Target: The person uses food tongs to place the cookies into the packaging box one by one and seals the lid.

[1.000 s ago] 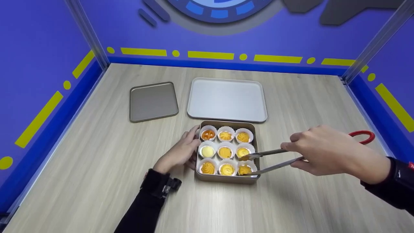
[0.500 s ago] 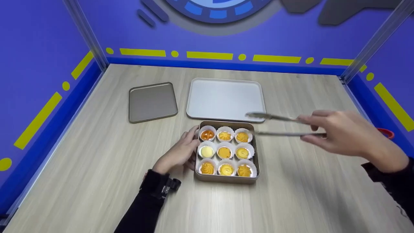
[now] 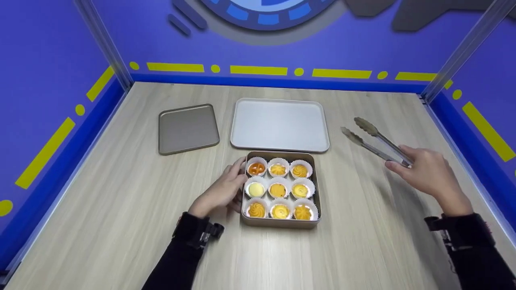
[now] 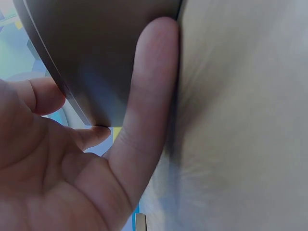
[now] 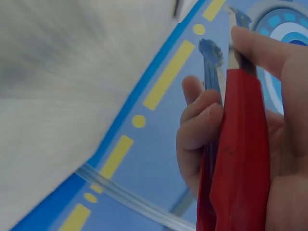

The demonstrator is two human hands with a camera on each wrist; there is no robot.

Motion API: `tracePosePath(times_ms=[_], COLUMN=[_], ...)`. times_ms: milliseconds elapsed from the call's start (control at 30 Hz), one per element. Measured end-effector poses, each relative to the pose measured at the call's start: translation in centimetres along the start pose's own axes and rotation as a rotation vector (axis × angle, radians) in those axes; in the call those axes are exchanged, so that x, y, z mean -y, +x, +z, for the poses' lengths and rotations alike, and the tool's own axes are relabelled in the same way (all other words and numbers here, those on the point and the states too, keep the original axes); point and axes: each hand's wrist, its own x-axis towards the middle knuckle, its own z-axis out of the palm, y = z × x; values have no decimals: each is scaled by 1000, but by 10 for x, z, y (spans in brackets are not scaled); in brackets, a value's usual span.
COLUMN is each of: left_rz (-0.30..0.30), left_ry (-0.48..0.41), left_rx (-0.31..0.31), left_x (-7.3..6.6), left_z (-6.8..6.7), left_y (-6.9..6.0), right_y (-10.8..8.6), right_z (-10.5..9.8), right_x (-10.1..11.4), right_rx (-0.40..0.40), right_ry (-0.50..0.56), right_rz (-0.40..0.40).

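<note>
A metal box (image 3: 279, 223) stands on the table, filled with several pastries (image 3: 278, 190) in white paper cups. My left hand (image 3: 217, 191) rests against the box's left wall. In the left wrist view one finger (image 4: 151, 91) lies straight along that brown wall (image 4: 91, 57), and other fingertips touch its edge. My right hand (image 3: 429, 171) holds metal tongs (image 3: 377, 141) in the air to the right of the trays, their arms spread and nothing between the tips. The right wrist view shows the fingers gripping the tongs' red handles (image 5: 240, 159).
Behind the box lies a white rectangular tray (image 3: 280, 125). A brown square tray or lid (image 3: 188, 129) lies to its left. Blue panels (image 3: 282, 52) with yellow marks wall the table (image 3: 113, 193) at the back and both sides.
My right hand has lifted the tongs from the pastries at the box's lower right and swung them back and right, away from the box. My left hand stays at the box.
</note>
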Motion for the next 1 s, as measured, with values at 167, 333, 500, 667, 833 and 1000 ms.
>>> tracePosePath(times_ms=[167,333,500,667,833,1000], left_rz=[6,20,20,10,4,-3], left_ry=[8,28,29,27,20,9], left_rx=[-2,-8,-9,-4,-7,-3], left_x=[0,-1,-1,-1,-2,-2], left_z=[-1,-1,0,0,0,0], left_y=[-1,0,0,1,1,0], right_y=[2,5,7,7,7,8], right_z=[16,24,26,28,27,27], right_x=[-12,-27,-36,-38,-39,-39], right_rx=[40,68,127,168,195,210], right_ry=[49,24,17,-12,-43,-77], right_rz=[123,145,179,194,210,206])
